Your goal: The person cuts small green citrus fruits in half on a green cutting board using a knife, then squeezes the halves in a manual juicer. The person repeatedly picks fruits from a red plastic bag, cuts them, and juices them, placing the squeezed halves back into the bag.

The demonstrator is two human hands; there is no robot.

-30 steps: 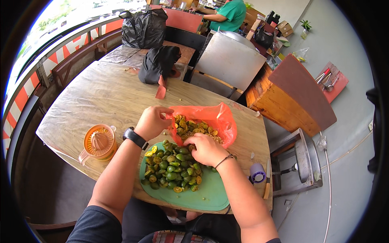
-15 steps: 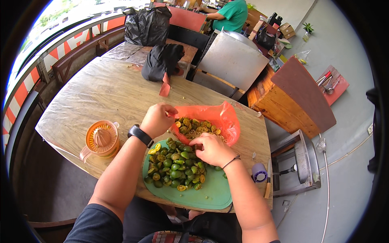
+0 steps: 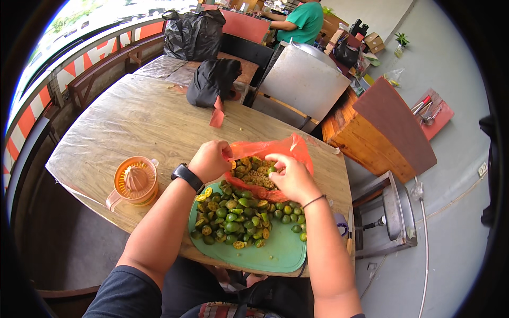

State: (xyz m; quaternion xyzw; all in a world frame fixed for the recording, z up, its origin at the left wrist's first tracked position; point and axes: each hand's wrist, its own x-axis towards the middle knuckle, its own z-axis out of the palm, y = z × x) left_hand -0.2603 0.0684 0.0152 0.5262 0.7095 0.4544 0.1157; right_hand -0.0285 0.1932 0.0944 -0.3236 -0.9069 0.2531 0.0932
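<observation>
My left hand (image 3: 211, 160), with a black watch on its wrist, pinches the near-left edge of a red plastic bag (image 3: 302, 155). Inside the bag lie lime halves and a heap of pale seeds. Over the bag's right part, my right hand (image 3: 292, 180) has its fingers bent around a small green lime piece (image 3: 272, 170), partly hidden by the fingers. Just below, a green cutting board (image 3: 254, 258) carries a big pile of cut small limes (image 3: 231, 217). Several whole-looking green limes (image 3: 287, 210) sit at the board's right, beside my right wrist.
An orange citrus juicer (image 3: 134, 183) stands left on the wooden table. At the right edge are a purple container (image 3: 341, 223) and a knife (image 3: 350, 230). Black bags (image 3: 209, 84) lie toward the far end. A person in green (image 3: 303, 24) works beyond.
My right hand has moved up and right, off the lime pile to above the bag's opening, uncovering the seeds and the limes at the board's right. My left hand stays at the bag's edge.
</observation>
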